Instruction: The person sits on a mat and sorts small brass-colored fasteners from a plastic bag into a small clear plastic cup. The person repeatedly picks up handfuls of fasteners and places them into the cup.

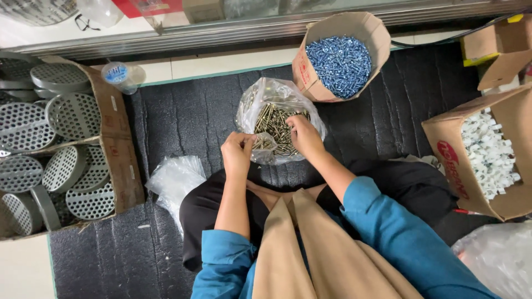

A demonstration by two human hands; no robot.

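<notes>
A clear plastic bag [260,97] of brass-coloured screws [275,124] lies open on the dark mat in front of me. My left hand [237,152] is at the bag's near left edge, fingers pinched around a few screws. My right hand [303,135] reaches into the bag from the right, fingers curled down among the screws; what it grips is hidden. Both forearms are bare, with teal sleeves pushed up at the elbows.
A cardboard box of blue-silver screws [339,63] stands behind the bag. A box of white plastic plugs [487,158] sits right. Boxes of grey perforated discs [66,160] fill the left. Empty plastic bags [173,180] lie by my left knee. A plastic cup [119,75] stands back left.
</notes>
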